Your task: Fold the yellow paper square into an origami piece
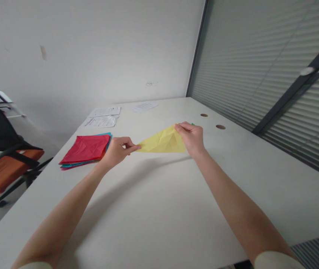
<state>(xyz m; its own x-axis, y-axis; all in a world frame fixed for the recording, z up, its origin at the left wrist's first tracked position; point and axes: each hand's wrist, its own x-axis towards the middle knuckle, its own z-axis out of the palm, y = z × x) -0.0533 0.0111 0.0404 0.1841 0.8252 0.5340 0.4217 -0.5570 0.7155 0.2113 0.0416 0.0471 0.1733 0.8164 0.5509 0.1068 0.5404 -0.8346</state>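
A yellow sheet of paper point(163, 142), folded into a triangle, is held just above the white table point(159, 201). My left hand point(118, 149) pinches its left tip between thumb and fingers. My right hand point(191, 137) grips the upper right corner, fingers closed on the paper. A small bit of green shows behind my right hand. Both forearms reach forward over the table.
A stack of coloured paper squares point(88, 149), red on top, lies left of my left hand. Printed sheets point(103, 116) lie at the far side near the wall. Two round cable holes point(220, 127) are at the right. An orange chair point(5, 168) stands off the left edge.
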